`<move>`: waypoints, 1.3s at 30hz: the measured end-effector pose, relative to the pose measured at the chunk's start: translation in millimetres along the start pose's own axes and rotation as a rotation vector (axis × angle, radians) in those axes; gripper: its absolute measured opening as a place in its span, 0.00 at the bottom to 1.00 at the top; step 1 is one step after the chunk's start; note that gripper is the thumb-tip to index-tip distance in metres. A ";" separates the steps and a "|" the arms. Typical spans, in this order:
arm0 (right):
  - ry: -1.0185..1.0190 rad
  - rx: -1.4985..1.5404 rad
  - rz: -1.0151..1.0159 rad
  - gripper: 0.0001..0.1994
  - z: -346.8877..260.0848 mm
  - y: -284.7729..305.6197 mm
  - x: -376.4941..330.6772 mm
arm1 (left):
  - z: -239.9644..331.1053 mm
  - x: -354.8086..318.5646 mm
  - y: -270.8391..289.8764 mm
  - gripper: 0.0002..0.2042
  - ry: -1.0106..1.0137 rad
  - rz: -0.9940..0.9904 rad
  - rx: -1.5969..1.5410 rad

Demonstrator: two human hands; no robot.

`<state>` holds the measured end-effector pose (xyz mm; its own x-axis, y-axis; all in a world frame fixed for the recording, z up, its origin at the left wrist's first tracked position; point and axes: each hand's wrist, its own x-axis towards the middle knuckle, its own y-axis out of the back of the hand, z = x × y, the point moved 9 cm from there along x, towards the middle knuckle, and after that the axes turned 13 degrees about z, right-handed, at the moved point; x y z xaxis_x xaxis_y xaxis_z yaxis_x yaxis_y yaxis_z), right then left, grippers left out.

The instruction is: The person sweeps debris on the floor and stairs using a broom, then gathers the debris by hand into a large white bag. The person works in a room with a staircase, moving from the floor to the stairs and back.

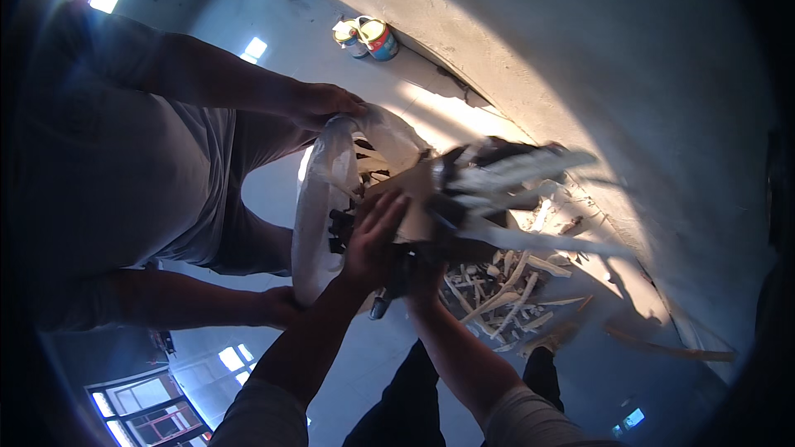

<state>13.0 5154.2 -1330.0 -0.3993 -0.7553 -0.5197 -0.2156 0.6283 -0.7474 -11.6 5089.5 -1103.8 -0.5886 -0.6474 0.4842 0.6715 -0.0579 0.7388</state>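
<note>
An armful of scrap, with pale strips and dark pieces sticking out to the right, is between my hands and blurred by motion. My left hand presses its fingers over a brown cardboard piece on the bundle's left side. From below, my right hand grips the bundle; its fingers are mostly hidden. The bundle overlaps the mouth of a white plastic sack, where more scraps show inside. Another person holds the sack's rim with one hand at the top and the other at the bottom.
A heap of pale strips and broken bits lies on the floor beside the wall. Two paint cans stand farther along the wall. A long strip lies at the right, and my foot is near the heap.
</note>
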 end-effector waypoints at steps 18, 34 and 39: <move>0.169 -1.963 -0.436 0.19 131.9 -58.1 197.7 | -360.8 -153.9 -7.5 0.15 0.971 -0.037 0.651; 0.708 -1.169 -0.405 0.17 -139.5 -86.1 -73.2 | -21.3 -123.6 72.2 0.17 0.625 0.303 0.214; 0.281 -1.064 -0.112 0.10 -208.7 139.3 -63.9 | 71.5 -172.0 -15.2 0.16 0.543 -0.043 0.127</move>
<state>-177.5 5328.8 -1314.6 -0.4889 -0.8334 -0.2577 -0.8655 0.5004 0.0237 47.3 5256.1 -1164.7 -0.2749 -0.9470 0.1662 0.5730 -0.0226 0.8192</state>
